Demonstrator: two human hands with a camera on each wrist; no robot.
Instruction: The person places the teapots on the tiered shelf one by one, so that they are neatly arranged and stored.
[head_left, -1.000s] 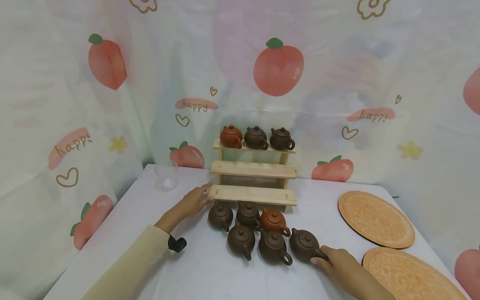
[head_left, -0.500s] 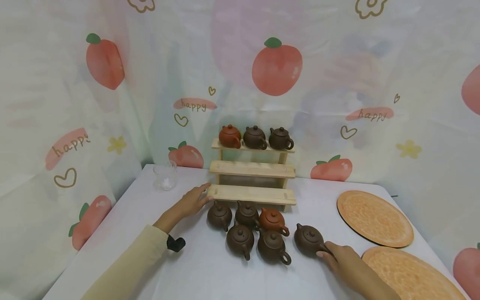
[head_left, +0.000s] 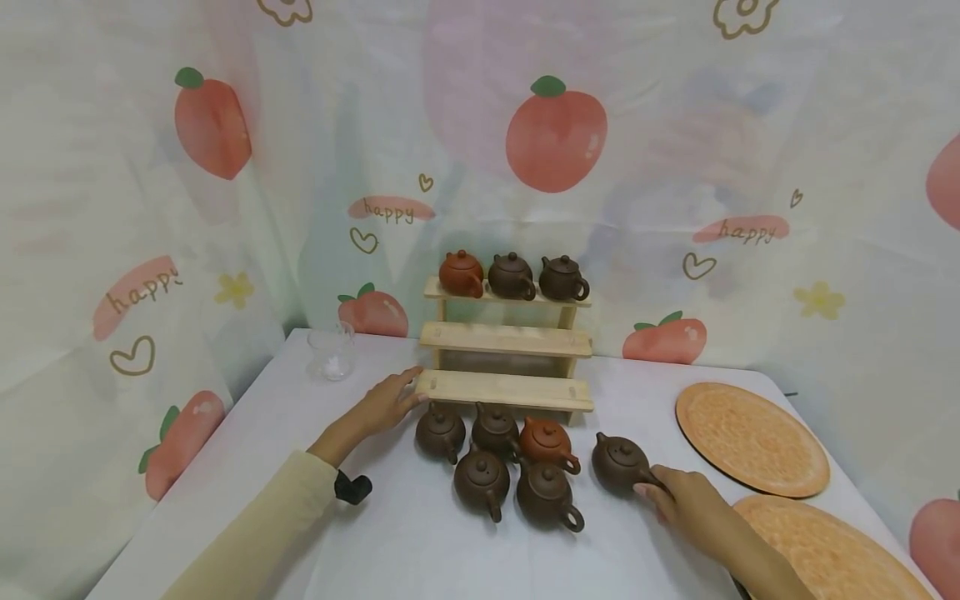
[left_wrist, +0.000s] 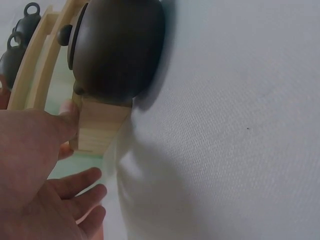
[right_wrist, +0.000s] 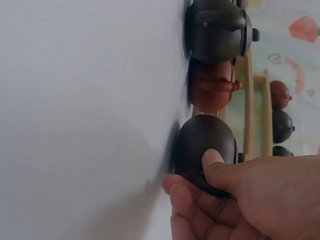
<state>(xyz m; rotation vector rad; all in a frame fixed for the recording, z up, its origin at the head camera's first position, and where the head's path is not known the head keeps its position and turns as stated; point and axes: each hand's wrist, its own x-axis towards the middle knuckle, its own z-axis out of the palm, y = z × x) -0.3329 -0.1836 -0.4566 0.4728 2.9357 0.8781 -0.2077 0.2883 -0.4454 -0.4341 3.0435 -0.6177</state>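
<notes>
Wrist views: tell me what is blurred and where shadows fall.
Left wrist view: the dark teapot and left hand are soft, with a shadow on the cloth below. Right wrist view: the gripped teapot and right hand are blurred, a shadow lying beside them.

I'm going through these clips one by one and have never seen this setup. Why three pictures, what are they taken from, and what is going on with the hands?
No machine here: a person works with bare hands and wears three cameras. The wide picture comes from the head, looking down at a white table. The other two come from the wrists, so they look sideways and very close.

On the table stands a three-step wooden rack with three small teapots on its top step. Five more teapots cluster in front of it. To the right lie two round orange mats; at the back left is a clear glass cup.

The left hand rests against the end of the rack's lowest step. The right hand grips a dark brown teapot standing apart from the cluster; the right wrist view shows thumb and fingers curled round it.
</notes>
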